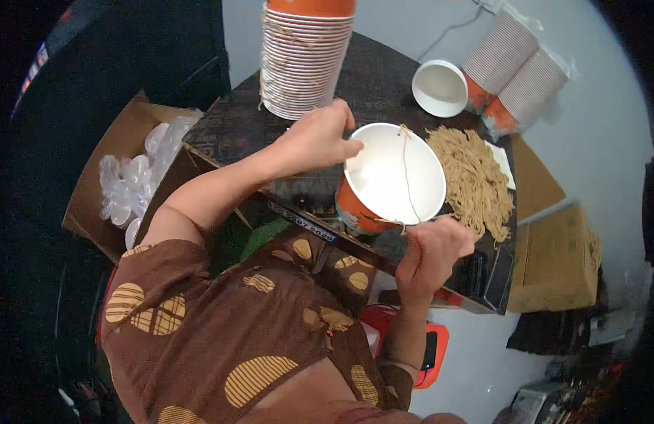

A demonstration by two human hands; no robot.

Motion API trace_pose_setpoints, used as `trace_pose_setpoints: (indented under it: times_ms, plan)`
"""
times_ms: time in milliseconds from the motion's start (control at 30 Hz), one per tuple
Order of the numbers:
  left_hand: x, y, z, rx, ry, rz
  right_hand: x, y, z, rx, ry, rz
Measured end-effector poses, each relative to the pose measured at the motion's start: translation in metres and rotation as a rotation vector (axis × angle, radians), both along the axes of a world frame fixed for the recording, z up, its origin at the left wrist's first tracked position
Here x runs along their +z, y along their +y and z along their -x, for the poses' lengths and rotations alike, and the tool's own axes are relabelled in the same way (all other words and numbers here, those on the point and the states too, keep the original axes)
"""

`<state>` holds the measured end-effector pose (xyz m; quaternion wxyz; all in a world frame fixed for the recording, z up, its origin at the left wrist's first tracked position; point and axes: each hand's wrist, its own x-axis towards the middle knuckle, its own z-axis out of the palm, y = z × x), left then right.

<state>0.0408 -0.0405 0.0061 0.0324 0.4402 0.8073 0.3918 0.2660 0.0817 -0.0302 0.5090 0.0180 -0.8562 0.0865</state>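
A white-lined paper bucket (387, 173) with an orange printed outside stands tilted on the dark table near its front edge. One thin tan string (407, 166) runs across its mouth, tied at the far rim and passing out at the near rim. My right hand (440, 254) is closed at the near rim, fingers pinched at the string's end. At the bucket's left rim is my left hand (313, 141), its thumb by the rim and its fingers curved and apart. A tall stack of nested buckets (305, 63) stands just beyond my left hand.
Right of the bucket lies a heap of tan strings (472, 180). Behind it are a single white bucket (440, 88) and two tipped stacks (500, 53) against the wall. A cardboard box (90, 177) of clear plastic lids (132, 177) stands left; another carton (556, 261) stands right.
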Motion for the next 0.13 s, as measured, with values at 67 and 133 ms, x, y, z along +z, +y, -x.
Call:
trace_pose_setpoints:
  times_ms: [67,133]
  plan:
    - [0.0039,-0.003,-0.0012,-0.031,-0.057,0.123,-0.0002,-0.003,-0.0009,0.013,0.004,-0.024]
    - [-0.0018,-0.0006,0.0031,-0.038,-0.078,0.19,-0.0064,-0.0032,-0.0019,0.013,0.014,-0.054]
